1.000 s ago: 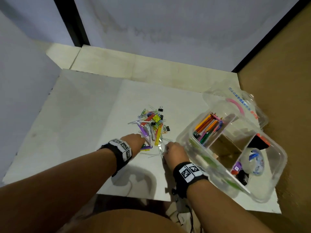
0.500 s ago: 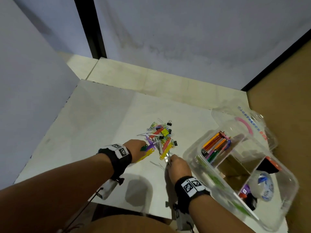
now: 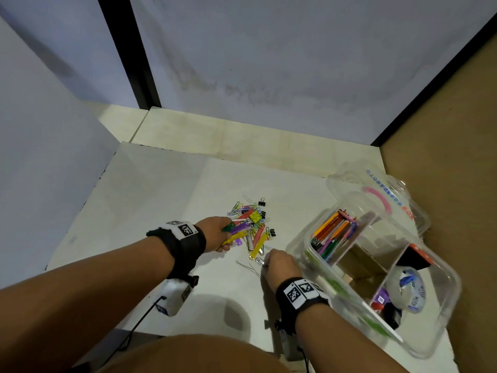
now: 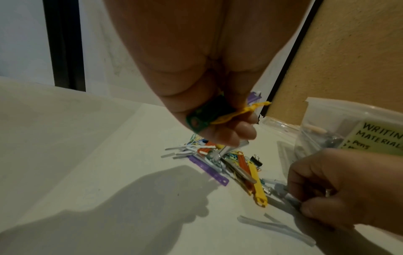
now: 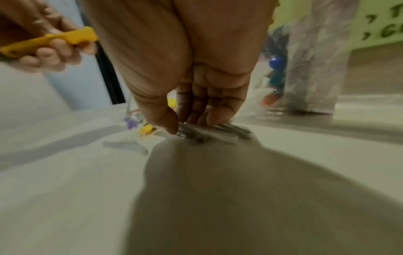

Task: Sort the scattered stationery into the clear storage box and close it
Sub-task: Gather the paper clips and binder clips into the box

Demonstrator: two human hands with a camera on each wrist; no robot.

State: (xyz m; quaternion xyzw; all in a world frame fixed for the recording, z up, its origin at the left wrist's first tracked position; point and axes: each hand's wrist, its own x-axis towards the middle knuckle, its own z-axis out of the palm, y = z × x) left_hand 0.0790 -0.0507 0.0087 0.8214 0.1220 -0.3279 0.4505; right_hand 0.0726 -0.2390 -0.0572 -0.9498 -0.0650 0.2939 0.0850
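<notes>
Step as we judged it: gathering fasteners. Our left hand point(image 3: 215, 232) clutched yellow, green, purple plastic fastener strips point(image 4: 220, 113) above heap of coloured clips point(image 3: 252, 224). Our right hand point(image 3: 279, 267) pinched grey metal fastener strips point(image 5: 207, 132) on white tabletop point(image 3: 150, 211) between heap and open clear plastic storage box point(image 3: 441, 297) right of heap. Better: firm up both grips before lifting.

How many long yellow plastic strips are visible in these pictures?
2: the held yellow strip, in the left hand; the loose yellow strip, at the pile's near edge. More may hide beneath.

The pale worktop point(image 3: 166, 200) carries a clip pile point(image 3: 252, 227) between both grips and the box point(image 3: 441, 332) right of the right grip.
</notes>
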